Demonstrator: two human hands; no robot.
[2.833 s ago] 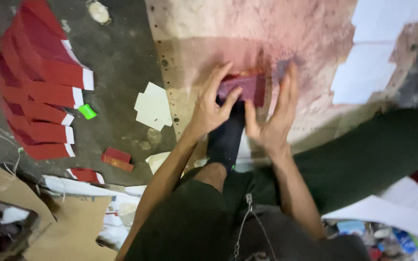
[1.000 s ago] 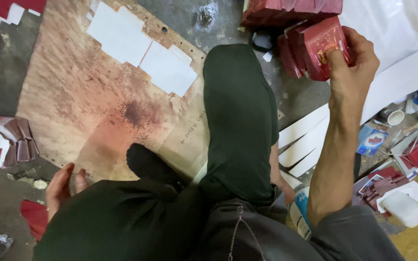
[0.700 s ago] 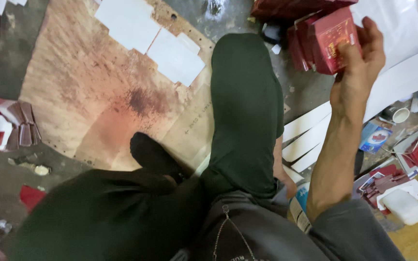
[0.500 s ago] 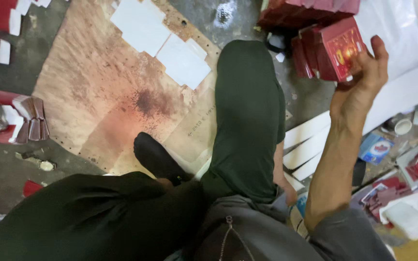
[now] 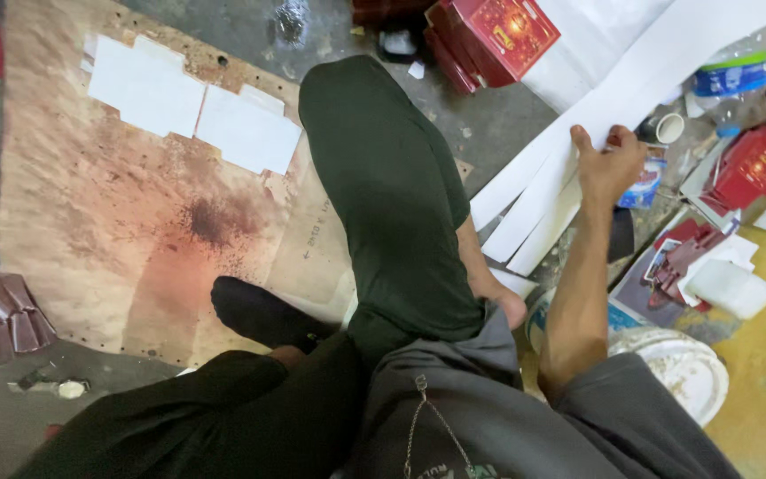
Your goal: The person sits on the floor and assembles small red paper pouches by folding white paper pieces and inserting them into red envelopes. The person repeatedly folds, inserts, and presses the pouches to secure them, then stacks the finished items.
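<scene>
Head view: right hand fingers rest on white strips.

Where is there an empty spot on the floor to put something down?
The stained wooden board is bare between the white card cutouts and the black sock. It is crowded by the right hand: white strips, red boxes, a bottle and a white lid. The left hand is hidden.

Landmark: stained brown board on the floor.
White card cutouts: on its upper part.
Red boxes: beyond its upper right.
White bucket: far right.
</scene>
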